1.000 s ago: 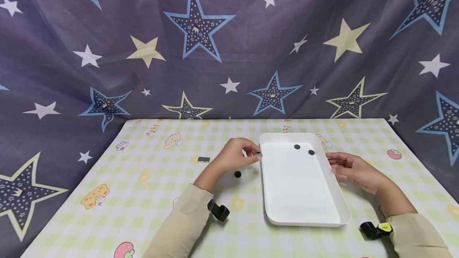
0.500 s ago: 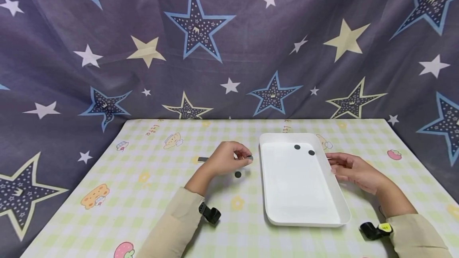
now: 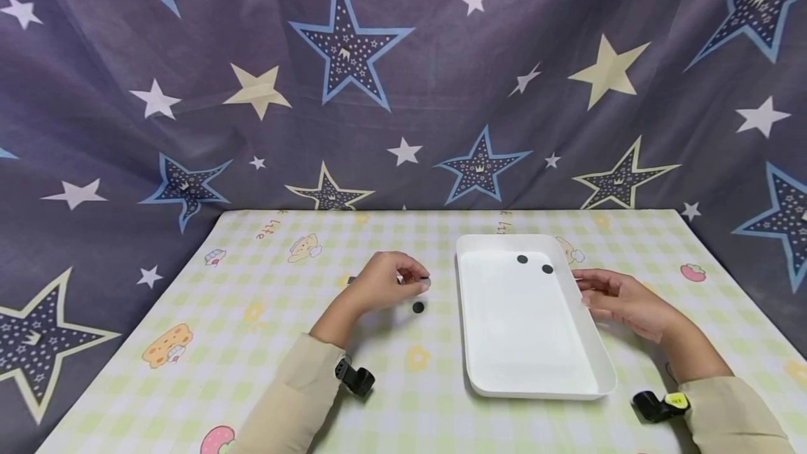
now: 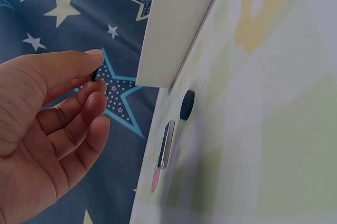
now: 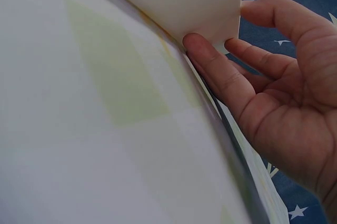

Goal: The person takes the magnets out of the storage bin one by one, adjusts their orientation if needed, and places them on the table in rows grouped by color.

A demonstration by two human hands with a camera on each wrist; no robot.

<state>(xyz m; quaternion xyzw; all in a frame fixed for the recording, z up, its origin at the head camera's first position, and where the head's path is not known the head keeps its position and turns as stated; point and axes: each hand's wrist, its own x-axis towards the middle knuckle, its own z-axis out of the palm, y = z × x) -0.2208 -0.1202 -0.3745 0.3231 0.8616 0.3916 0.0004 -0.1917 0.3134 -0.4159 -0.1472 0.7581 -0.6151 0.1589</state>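
My left hand (image 3: 386,284) pinches a small black disc (image 4: 95,74) between thumb and forefinger, held above the table left of a white tray (image 3: 526,335). Below that hand another black disc (image 3: 418,307) lies on the tablecloth. A flat dark rectangular piece with a silvery edge (image 4: 167,145) lies further left; in the head view my hand partly covers it. Inside the tray, near its far end, are two black discs, one at left (image 3: 522,259) and one at right (image 3: 547,269). My right hand (image 3: 630,305) rests relaxed fingertips against the tray's right outer wall (image 5: 205,2).
A checked cloth (image 3: 284,384) with printed cartoon figures covers the table. Behind it hangs a dark curtain (image 3: 403,125) with stars. Each wrist wears a black camera, one on the left (image 3: 356,378) and one on the right (image 3: 658,406).
My left hand has drawn back leftward from the tray's left rim with the disc, now covering most of the rectangular piece. My right hand and the tray have stayed put.
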